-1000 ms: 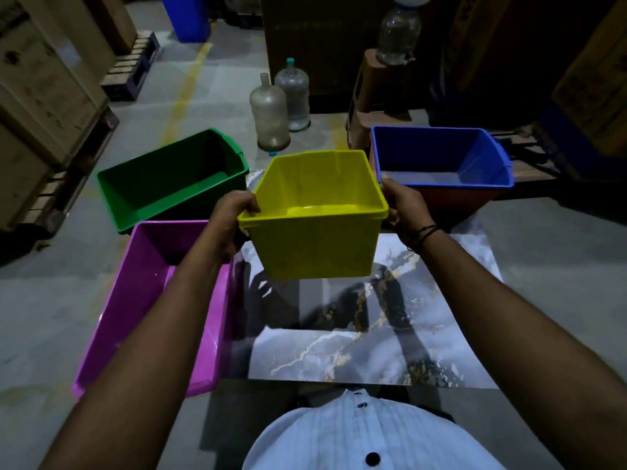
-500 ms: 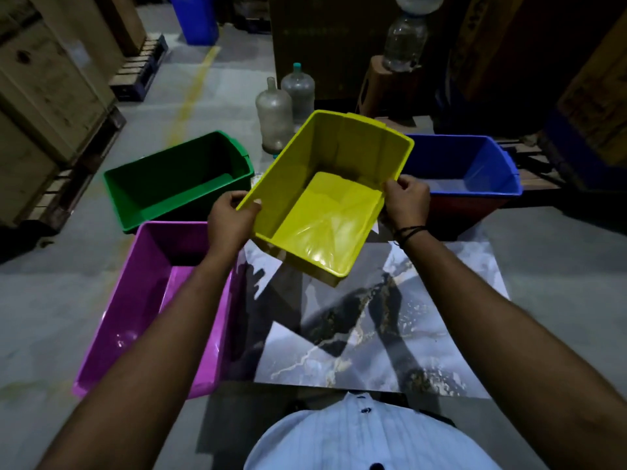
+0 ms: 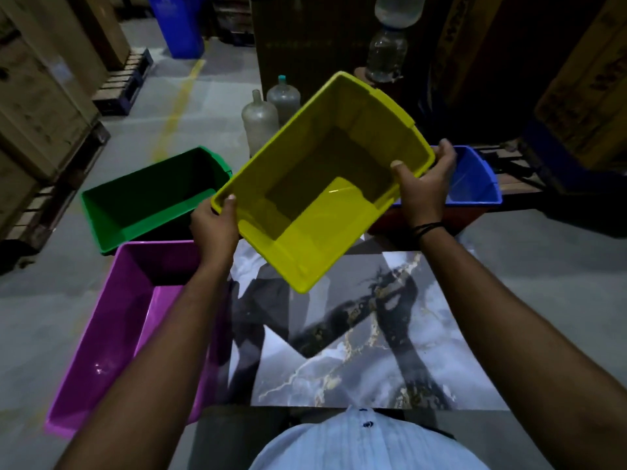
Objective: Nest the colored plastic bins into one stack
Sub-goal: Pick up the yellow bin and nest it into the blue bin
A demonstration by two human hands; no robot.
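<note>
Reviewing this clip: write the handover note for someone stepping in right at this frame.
Left hand and right hand each grip a rim of the yellow bin, held tilted in the air above the marble-pattern sheet.
Green bin and purple bin sit empty on the left. Blue bin already sits in a red bin on the right.
Left: nest yellow, green and purple into one stack.

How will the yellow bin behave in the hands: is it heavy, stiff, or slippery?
The yellow bin is empty and held aloft, tilted, by its rim alone, so it is probably light. Its walls look straight under the left hand and right hand, so likely fairly stiff. The glossy inside suggests smooth plastic, perhaps a little slippery; the rim lip should help the grip.
</note>
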